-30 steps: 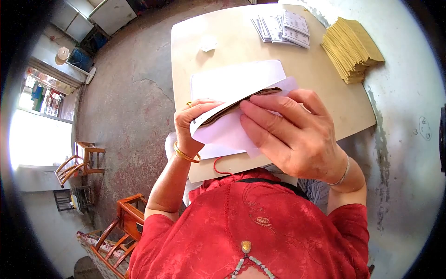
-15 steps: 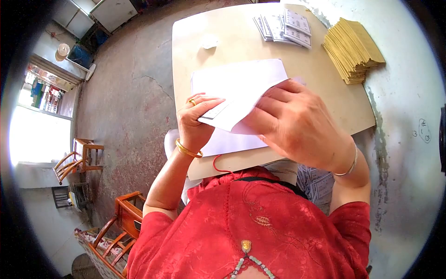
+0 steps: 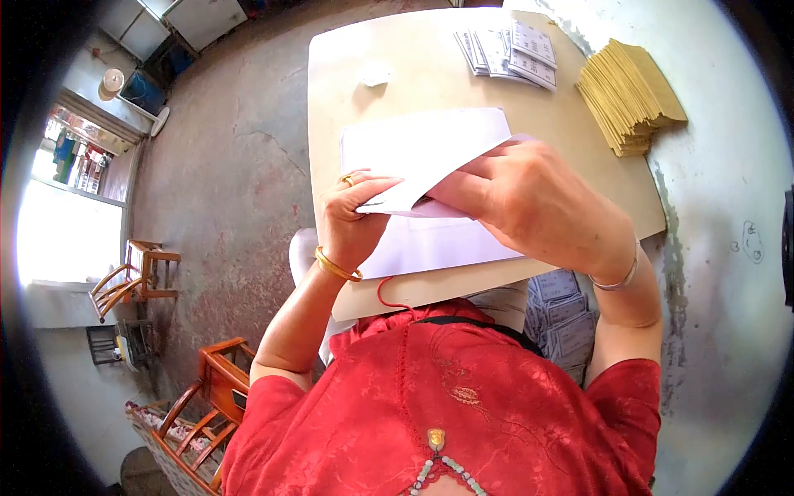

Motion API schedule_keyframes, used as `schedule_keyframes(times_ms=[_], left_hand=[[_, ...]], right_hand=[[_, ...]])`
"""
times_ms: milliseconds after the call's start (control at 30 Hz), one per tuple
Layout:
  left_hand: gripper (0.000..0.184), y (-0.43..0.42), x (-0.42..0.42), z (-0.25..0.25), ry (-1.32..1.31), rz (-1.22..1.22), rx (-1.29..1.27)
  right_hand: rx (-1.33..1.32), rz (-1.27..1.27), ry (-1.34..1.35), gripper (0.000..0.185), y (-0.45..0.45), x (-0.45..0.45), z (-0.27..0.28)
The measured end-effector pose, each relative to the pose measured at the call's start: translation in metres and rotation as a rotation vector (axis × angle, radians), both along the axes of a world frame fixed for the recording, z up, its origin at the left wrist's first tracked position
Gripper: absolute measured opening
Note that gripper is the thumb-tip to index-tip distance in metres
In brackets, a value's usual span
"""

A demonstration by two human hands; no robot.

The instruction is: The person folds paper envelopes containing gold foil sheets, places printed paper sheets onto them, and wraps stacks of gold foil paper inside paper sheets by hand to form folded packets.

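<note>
Over table [image 3: 604, 186] | left hand [image 3: 354, 217] pinching folded paper [image 3: 442, 175] | right hand [image 3: 542, 202]: fingers bent against it, tips hidden

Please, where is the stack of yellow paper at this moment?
In the head view, the yellow stack is at upper right, by the table's right edge, right of the printed packets.

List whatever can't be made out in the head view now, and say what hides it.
All in the head view:
Most fingertips of the right hand: hidden by the folded white paper.
What, if anything, lies inside that paper: covered by its upper side.
The print on the cards: too small to read.
Packets below the tabletop: partly covered by its edge.
</note>
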State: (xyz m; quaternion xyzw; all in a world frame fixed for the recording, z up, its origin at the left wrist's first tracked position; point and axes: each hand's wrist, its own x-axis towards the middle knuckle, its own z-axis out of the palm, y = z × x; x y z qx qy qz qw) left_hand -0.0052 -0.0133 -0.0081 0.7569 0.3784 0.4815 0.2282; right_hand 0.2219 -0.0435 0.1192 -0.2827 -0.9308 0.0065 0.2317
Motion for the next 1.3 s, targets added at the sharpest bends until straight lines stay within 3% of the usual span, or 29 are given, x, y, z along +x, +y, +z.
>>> schedule_keyframes(times_ms=[233, 567, 600, 700, 867, 933, 1000, 1033, 1133, 1300], left_hand=[[0.031, 0.001, -0.001, -0.001, 0.020, -0.022, -0.058], [0.021, 0.000, -0.001, -0.004, -0.015, -0.019, -0.033], [0.012, -0.002, 0.000, 0.003, -0.018, -0.014, -0.056], [0.016, 0.000, -0.001, -0.006, -0.062, -0.023, -0.094], [0.016, -0.001, 0.000, -0.019, -0.233, -0.035, -0.315], [0.012, -0.005, 0.004, -0.014, -0.257, -0.017, -0.342], [0.011, -0.006, 0.010, -0.015, -0.337, -0.035, -0.353], [0.011, -0.006, 0.012, -0.015, -0.337, -0.032, -0.377], [0.010, -0.005, 0.008, -0.022, -0.325, -0.031, -0.411], [0.011, -0.006, 0.008, -0.021, -0.387, -0.027, -0.461]], right_hand=[[-0.112, 0.009, -0.001, 0.006, 0.003, 0.001, 0.006], [-0.389, 0.059, 0.029, 0.007, 0.013, -0.003, 0.020], [-0.416, 0.032, 0.012, 0.007, 0.012, -0.004, 0.021], [-0.272, -0.021, 0.041, 0.009, 0.011, -0.006, 0.009], [0.349, -0.138, 0.129, 0.014, 0.010, -0.016, -0.002], [0.453, -0.181, 0.077, 0.012, 0.003, -0.015, 0.003], [0.401, -0.126, 0.086, 0.020, -0.002, -0.014, -0.004], [0.381, -0.139, 0.031, 0.009, -0.004, -0.015, -0.007], [0.265, -0.083, 0.032, 0.008, 0.002, -0.011, -0.018], [0.146, -0.101, 0.123, 0.019, -0.004, -0.015, -0.021]])
